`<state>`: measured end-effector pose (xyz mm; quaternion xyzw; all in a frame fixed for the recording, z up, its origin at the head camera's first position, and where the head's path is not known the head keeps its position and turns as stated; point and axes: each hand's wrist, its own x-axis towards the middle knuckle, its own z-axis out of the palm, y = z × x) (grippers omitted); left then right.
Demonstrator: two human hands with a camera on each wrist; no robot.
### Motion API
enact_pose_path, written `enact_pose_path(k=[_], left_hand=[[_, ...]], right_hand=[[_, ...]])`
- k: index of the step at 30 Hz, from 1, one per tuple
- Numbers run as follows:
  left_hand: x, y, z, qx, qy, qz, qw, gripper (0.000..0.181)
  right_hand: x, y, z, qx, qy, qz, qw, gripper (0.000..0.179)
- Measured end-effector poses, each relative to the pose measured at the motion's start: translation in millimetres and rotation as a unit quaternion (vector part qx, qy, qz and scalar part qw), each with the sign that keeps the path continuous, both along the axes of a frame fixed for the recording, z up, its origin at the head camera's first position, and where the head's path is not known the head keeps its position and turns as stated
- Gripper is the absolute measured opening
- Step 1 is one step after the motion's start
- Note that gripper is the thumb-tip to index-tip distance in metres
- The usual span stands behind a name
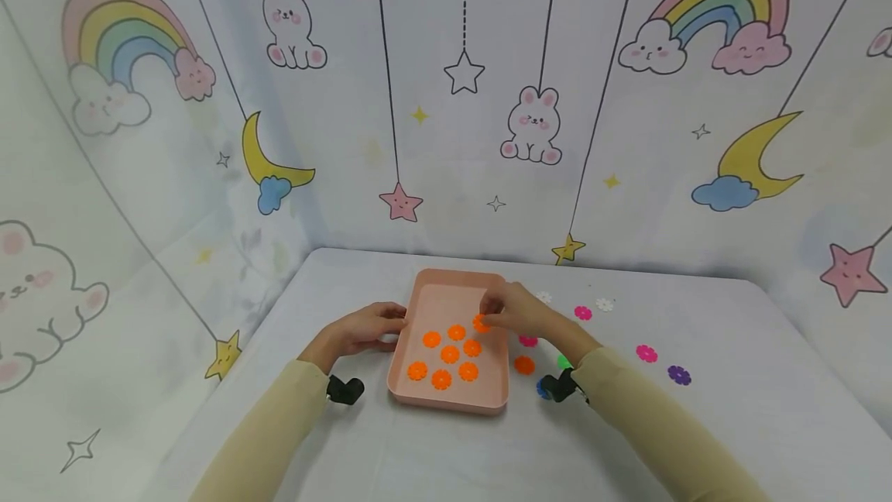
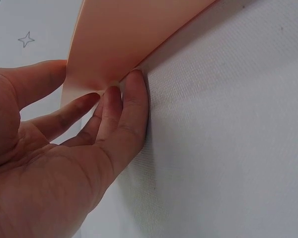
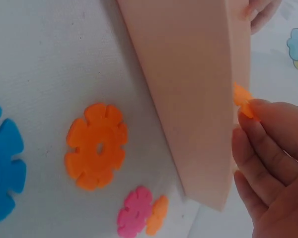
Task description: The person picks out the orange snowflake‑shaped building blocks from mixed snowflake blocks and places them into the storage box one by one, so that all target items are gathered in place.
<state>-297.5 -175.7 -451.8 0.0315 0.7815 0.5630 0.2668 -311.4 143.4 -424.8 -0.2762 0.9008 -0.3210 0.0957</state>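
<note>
A shallow pink tray (image 1: 446, 304) sits on the white table, with several orange flower-shaped plastic discs (image 1: 468, 371) lying spread over its near half. My left hand (image 1: 365, 328) holds the tray's left side; in the left wrist view one finger reaches over the rim, while other fingertips (image 2: 134, 82) touch the outer wall low down. Over the tray's right side, my right hand (image 1: 519, 312) pinches one orange flower-shaped disc (image 3: 242, 96) between thumb and finger. The wall hides part of that disc in the right wrist view.
Right of the tray lie loose discs: orange (image 1: 524, 365), green (image 1: 564, 362), blue (image 3: 5, 163), pink (image 1: 646, 353), purple (image 1: 679, 375) and white (image 1: 605, 304). Some are partly covered by the right arm. A printed cloth (image 1: 474, 122) hangs behind the table (image 1: 432, 455).
</note>
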Motion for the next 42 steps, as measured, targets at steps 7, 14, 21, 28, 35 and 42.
enact_pose_path(k=[7,14,21,28,35,42], left_hand=[[0.2,-0.1,-0.2,0.003,0.000,0.000,1.0000,0.049],[-1.2,-0.7,-1.1,0.013,-0.006,0.000,0.9999,0.047],[-0.9,0.0,0.4,0.007,-0.008,-0.001,0.9999,0.047],[-0.6,0.3,0.3,0.010,-0.010,0.002,0.9999,0.047],[-0.8,0.4,-0.1,0.011,-0.010,0.003,0.9999,0.046],[-0.8,0.7,-0.3,0.010,-0.009,0.006,0.9999,0.047]], right_hand=[[-6.7,-5.9,-9.2,0.006,-0.015,-0.020,0.9997,0.005],[-14.6,-8.8,-17.9,0.010,-0.007,-0.006,0.9999,0.004],[-19.0,-9.3,-22.3,0.008,0.005,0.013,0.9999,0.004],[-20.7,-7.3,-27.9,0.013,0.002,0.039,0.9991,0.010],[-18.2,-6.8,-26.3,0.036,0.005,0.036,0.9987,0.012],[-17.3,-7.6,-24.5,0.044,-0.002,0.033,0.9985,0.011]])
